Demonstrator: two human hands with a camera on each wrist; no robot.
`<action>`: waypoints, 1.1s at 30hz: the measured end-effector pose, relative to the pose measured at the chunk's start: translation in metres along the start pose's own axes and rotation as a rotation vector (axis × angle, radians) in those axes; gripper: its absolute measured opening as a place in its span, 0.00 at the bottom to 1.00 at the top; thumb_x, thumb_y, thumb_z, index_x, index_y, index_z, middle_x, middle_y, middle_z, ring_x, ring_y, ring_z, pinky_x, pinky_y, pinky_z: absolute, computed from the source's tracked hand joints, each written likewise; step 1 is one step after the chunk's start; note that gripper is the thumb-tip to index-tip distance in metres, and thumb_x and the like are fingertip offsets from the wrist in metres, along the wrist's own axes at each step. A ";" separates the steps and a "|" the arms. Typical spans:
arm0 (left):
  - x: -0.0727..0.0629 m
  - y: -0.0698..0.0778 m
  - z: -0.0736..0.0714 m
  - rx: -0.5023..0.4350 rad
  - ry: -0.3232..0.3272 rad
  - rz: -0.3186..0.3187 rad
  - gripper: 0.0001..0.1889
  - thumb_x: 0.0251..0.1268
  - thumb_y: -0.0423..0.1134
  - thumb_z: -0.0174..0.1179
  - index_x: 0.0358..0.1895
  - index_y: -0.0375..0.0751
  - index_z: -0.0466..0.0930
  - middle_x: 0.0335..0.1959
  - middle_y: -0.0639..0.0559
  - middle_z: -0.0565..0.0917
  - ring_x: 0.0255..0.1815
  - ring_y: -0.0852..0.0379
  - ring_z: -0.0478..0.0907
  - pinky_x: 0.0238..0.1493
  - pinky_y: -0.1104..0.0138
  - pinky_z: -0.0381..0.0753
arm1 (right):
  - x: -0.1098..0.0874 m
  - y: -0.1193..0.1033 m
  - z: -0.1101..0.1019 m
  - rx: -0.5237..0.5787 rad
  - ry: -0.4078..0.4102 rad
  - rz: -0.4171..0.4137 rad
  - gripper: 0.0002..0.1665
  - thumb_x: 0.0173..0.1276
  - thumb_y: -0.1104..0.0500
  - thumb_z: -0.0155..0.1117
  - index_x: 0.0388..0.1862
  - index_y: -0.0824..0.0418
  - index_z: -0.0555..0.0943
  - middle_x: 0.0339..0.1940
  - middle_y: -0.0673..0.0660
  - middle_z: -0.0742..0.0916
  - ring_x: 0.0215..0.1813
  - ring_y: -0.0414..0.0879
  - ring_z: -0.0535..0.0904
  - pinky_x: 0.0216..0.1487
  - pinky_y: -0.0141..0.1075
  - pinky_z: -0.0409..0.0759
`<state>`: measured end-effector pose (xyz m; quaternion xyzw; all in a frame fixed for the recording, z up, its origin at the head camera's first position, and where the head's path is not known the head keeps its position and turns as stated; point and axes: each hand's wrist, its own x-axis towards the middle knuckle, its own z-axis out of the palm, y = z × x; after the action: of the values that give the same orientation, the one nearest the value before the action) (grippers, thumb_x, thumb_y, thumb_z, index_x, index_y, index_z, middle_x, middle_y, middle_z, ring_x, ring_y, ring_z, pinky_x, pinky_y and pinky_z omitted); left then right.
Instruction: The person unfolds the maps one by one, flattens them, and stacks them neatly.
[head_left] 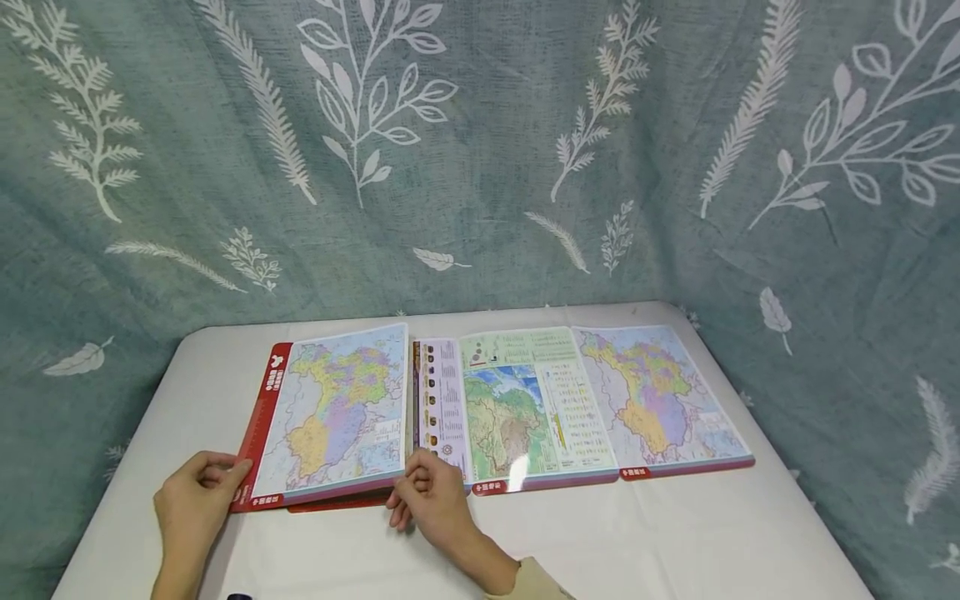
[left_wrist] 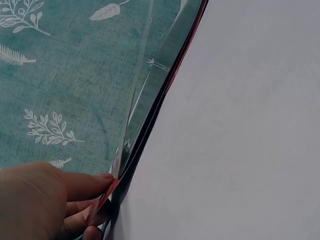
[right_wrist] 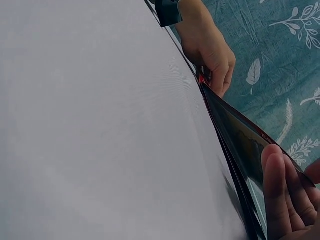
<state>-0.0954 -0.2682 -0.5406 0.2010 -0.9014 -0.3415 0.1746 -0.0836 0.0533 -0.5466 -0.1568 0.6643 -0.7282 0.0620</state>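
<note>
A folding map lies across the table. Its leftmost panel (head_left: 337, 400), printed with a coloured map and edged by a red strip (head_left: 255, 433), is tilted, its right side lifted off the red-edged layer below. My left hand (head_left: 197, 498) pinches the red lower-left corner between thumb and fingers, also visible in the left wrist view. At the panel's lower-right corner, my right hand (head_left: 437, 502) grips the edge; in the right wrist view its fingers (right_wrist: 274, 185) lie against the panel's underside. Further right lie a terrain map panel (head_left: 506, 425) and another coloured map panel (head_left: 660, 392).
The white table (head_left: 637, 542) meets a green leaf-patterned curtain (head_left: 495, 167) at the back and sides. A text panel (head_left: 442, 392) shows between the lifted panel and the terrain map. A small dark object (head_left: 239, 597) pokes in at the bottom edge.
</note>
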 end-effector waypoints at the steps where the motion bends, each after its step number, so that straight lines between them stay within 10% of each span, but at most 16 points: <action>1: 0.000 0.001 0.001 0.003 -0.003 -0.001 0.14 0.61 0.42 0.78 0.41 0.35 0.88 0.21 0.48 0.82 0.23 0.61 0.69 0.32 0.70 0.61 | -0.001 0.000 -0.001 -0.003 0.004 0.000 0.07 0.76 0.72 0.58 0.36 0.73 0.71 0.26 0.75 0.86 0.18 0.53 0.86 0.21 0.46 0.85; 33: -0.015 0.028 0.017 -0.007 -0.061 0.088 0.11 0.62 0.37 0.77 0.39 0.35 0.86 0.20 0.50 0.80 0.24 0.56 0.72 0.28 0.70 0.65 | -0.014 -0.011 -0.031 -0.052 0.106 0.043 0.07 0.74 0.74 0.56 0.34 0.73 0.71 0.24 0.74 0.86 0.17 0.47 0.85 0.20 0.48 0.85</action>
<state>-0.0969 -0.2325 -0.5365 0.1499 -0.9132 -0.3425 0.1625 -0.0788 0.0877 -0.5399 -0.1055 0.6886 -0.7164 0.0382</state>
